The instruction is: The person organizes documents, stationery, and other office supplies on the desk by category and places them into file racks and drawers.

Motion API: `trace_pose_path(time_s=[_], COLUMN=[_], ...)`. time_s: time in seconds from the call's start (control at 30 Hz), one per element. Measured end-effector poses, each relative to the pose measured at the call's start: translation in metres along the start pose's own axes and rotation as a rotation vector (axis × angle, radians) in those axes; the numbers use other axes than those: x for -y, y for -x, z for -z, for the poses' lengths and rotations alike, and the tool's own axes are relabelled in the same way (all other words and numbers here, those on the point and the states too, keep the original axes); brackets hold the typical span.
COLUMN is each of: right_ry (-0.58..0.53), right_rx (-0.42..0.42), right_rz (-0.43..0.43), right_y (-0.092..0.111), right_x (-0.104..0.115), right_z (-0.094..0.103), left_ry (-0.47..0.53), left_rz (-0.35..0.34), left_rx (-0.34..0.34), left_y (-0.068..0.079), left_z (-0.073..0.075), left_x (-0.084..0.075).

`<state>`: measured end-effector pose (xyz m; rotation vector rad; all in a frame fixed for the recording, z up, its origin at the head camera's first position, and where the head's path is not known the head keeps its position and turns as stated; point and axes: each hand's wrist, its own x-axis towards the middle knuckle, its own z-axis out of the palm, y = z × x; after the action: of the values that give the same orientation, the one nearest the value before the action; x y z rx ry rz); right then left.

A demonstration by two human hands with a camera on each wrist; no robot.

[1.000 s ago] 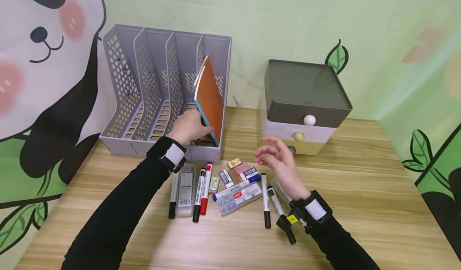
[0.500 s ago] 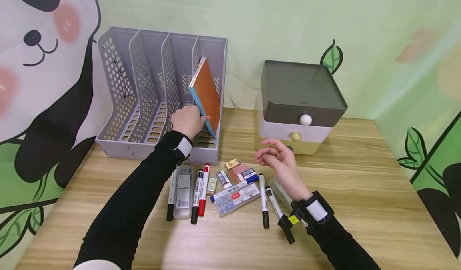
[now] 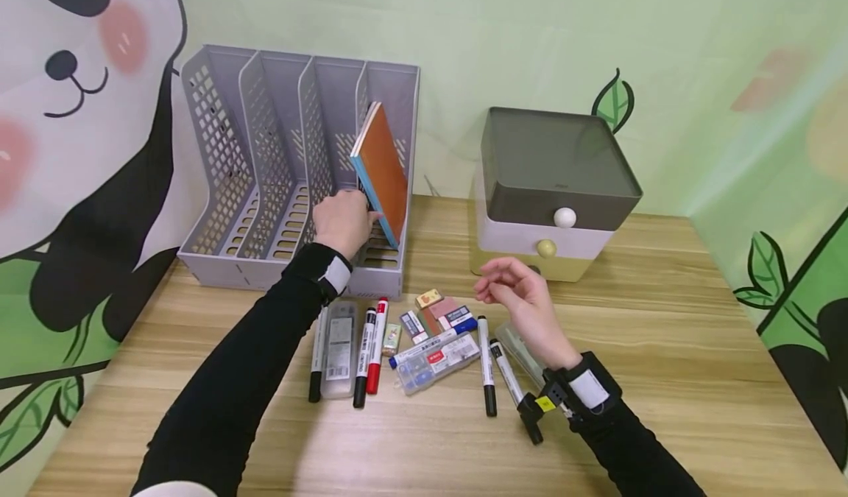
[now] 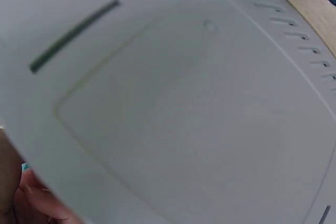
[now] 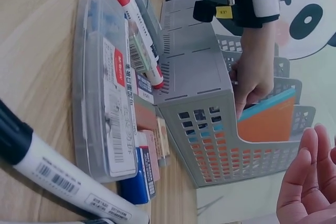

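Orange-covered notebooks (image 3: 387,169) with a blue spine stand tilted in the rightmost slot of the grey file rack (image 3: 232,272). My left hand (image 3: 343,221) reaches into that rack and grips their lower front edge, thumb on the spine side; its other fingers are mostly hidden behind. The right wrist view shows this thumb of the left hand (image 5: 255,72) at the blue edge (image 5: 268,103). My right hand (image 3: 523,302) hovers over the table, fingers loosely bent and holding nothing, near the drawer box (image 3: 556,210). In the left wrist view the rack's front wall (image 4: 199,114) fills most of the picture.
In front of the rack lie black markers (image 3: 364,357), a red marker (image 3: 377,346), a blue marker (image 3: 430,346), several erasers (image 3: 414,326) and clear plastic cases (image 3: 437,364). More black markers (image 3: 486,364) lie beside the right wrist. A panda-printed backdrop (image 3: 298,4) stands behind.
Over the first half second my left hand and the notebooks move back, deeper into the slot. Since then they barely move. The right hand stays nearly in place.
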<state>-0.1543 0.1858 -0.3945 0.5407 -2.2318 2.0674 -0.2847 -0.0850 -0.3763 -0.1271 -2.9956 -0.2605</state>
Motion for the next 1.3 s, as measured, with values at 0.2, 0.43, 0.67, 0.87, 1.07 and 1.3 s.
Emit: trace_pose_path(time_s=[0.2,0.43,0.67,0.87,1.07,1.3], right_ry=[0.064,0.251,0.294,0.121,-0.184,-0.541], right_rx=[-0.011,-0.031,-0.069,-0.171,-0.279,-0.407], right_rz=[0.041,0.095,0.058,-0.006,-0.112,-0.251], right_y=[0.003,0.007,0.011,0.009,0.001,-0.013], right_x=[0.001,0.006,-0.008,-0.015,-0.013,-0.006], right_z=[0.008,0.023,0.039,0.046,0.05,0.051], left_ry=[0.054,0.202,0.262,0.381,0.581,0.858], left_rz=[-0.133,-0.429,-0.562,-0.559,-0.508,-0.444], left_rx=[-0.08,-0.172,-0.088,-0.002,0.06,0.119], left_y=[0.022,0.062,0.079,0.079,0.068,0.051], left_z=[0.005,0.01,0.006,0.003,0.001,-0.001], left_x=[-0.009,-0.025,-0.033,-0.041,-0.048,-0.069])
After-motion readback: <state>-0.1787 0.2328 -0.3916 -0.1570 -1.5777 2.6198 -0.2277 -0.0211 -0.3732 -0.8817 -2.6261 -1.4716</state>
